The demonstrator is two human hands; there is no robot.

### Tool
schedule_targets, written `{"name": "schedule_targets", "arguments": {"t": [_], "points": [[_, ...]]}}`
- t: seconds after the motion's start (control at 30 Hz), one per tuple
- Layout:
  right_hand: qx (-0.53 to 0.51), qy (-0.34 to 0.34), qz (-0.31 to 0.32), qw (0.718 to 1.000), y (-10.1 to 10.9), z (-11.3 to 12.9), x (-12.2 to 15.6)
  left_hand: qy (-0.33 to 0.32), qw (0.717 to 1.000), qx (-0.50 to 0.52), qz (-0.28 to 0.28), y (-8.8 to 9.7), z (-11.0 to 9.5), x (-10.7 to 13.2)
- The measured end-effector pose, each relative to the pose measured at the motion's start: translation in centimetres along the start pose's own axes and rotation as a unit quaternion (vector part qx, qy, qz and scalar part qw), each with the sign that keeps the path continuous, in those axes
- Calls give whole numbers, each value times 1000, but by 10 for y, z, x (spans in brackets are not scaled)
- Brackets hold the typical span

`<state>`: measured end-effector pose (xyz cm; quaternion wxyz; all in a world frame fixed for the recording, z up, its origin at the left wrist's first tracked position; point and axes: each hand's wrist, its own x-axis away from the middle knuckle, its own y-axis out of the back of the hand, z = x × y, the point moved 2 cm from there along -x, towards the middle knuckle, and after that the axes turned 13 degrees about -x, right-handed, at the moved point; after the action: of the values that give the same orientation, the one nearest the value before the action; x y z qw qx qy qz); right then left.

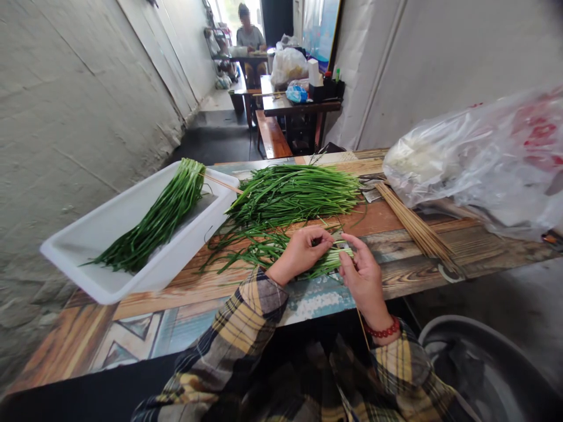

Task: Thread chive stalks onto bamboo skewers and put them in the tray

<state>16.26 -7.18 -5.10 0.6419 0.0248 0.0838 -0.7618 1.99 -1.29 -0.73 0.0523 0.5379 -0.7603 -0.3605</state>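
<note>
My left hand is closed over a small bunch of green chives lying on the patterned wooden table. My right hand pinches the pale stem ends of that bunch, with a thin bamboo skewer running down past the wrist. A larger loose pile of chives lies just beyond my hands. A bundle of bamboo skewers rests to the right of my hands.
A white plastic tray at the left holds skewered chives. A clear plastic bag sits at the right. A metal basin is at the lower right. Another person sits at a far table.
</note>
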Motion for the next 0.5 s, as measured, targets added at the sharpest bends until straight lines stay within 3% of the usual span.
{"name": "schedule_targets", "arguments": {"t": [0.5], "points": [[-27, 2, 0, 1000, -1, -3, -1, 15, 998, 50, 33, -4, 3, 1]]}}
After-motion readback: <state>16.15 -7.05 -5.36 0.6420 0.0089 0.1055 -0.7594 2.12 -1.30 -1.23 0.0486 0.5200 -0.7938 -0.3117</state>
